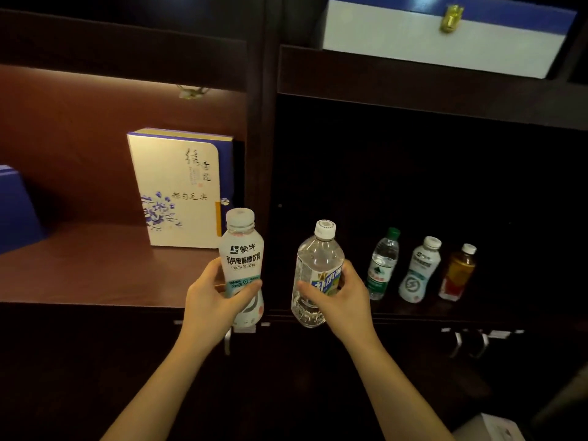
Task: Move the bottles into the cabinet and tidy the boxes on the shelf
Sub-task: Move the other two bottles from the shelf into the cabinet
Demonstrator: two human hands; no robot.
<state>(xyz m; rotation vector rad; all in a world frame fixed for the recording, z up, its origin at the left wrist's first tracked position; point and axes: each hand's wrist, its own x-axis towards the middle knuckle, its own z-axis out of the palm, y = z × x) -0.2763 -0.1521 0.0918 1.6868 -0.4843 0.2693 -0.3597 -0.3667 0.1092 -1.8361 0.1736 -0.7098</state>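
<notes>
Left hand (212, 296), lower centre of the frame: clenched around the lower body of a white milky bottle (241, 265) with a pale cap and dark lettering. The bottle stands roughly upright in the grip, in front of the dark vertical divider (265, 173) between the two compartments.

Right hand (342, 292), just right of centre: grasping a clear water bottle (316, 272) with a white cap, fingers wrapped over its label. The bottle tilts slightly left and is held at the front edge of the dark right-hand cabinet compartment (413, 173).

Inside that compartment, right of centre, three bottles stand upright in a row: a clear bottle with a green cap (381, 265), a second white bottle (420, 272) just beside it, and an amber bottle (458, 272) with a red label at the far right.

Lit shelf (95, 268), left half of the frame: a cream box (178, 189) with blue floral print stands upright near the divider. A blue box (16, 208) sits at the left edge, partly cut off, well apart from the cream one.

Upper right of the frame: a white and blue box (445, 39) with a gold clasp on the shelf above.
</notes>
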